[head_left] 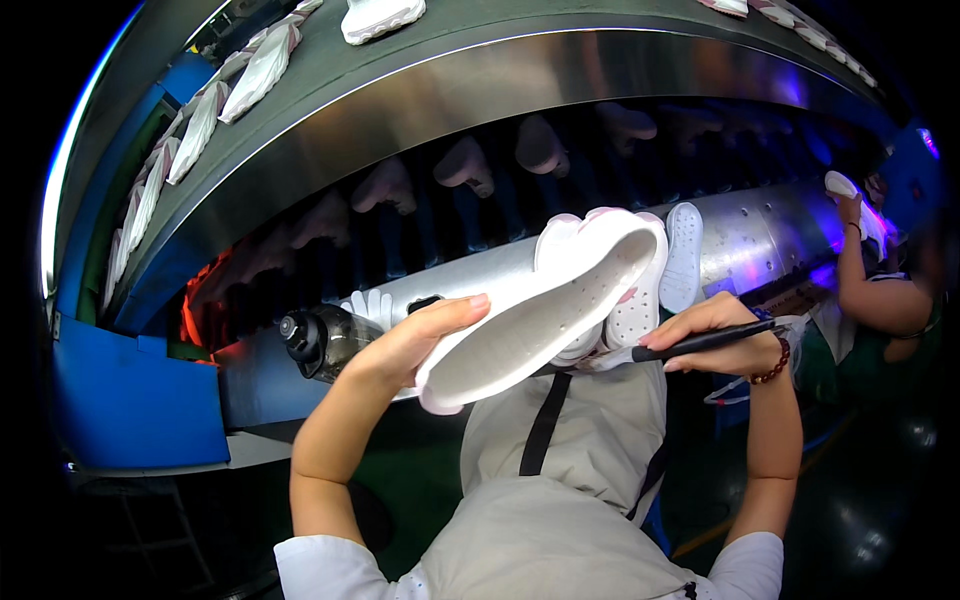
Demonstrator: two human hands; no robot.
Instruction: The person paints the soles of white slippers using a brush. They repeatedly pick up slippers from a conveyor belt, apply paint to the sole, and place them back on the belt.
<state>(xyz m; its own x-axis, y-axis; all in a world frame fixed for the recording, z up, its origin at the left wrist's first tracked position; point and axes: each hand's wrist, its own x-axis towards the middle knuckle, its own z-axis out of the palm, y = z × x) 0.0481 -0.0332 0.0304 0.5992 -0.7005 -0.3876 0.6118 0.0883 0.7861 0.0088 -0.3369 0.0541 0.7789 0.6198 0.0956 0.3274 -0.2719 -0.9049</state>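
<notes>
My left hand (pixel 425 335) is wrapped round the heel end of a white clog-like shoe (pixel 535 330) with pinkish edges. The shoe is tilted, its hollow inside turned up toward me and dotted with small holes near the toe. In my right hand (pixel 728 345) a brush (pixel 700 343) with a black handle is gripped between thumb and fingers. Its pale tip points left, beside the shoe's lower edge; whether it touches anything is unclear. Behind the held shoe, partly hidden, are more white shoe pieces (pixel 632 325), and a white sole (pixel 683 255) lies on the metal ledge.
A dark bottle (pixel 325 342) and a white glove (pixel 370 306) are on the ledge (pixel 260 380) at left. Beyond hangs a row of foot-shaped forms (pixel 465 165). Higher up, a curved green belt (pixel 470 25) carries white shoe parts (pixel 262 75). At far right, another person's arm (pixel 880 300) reaches in.
</notes>
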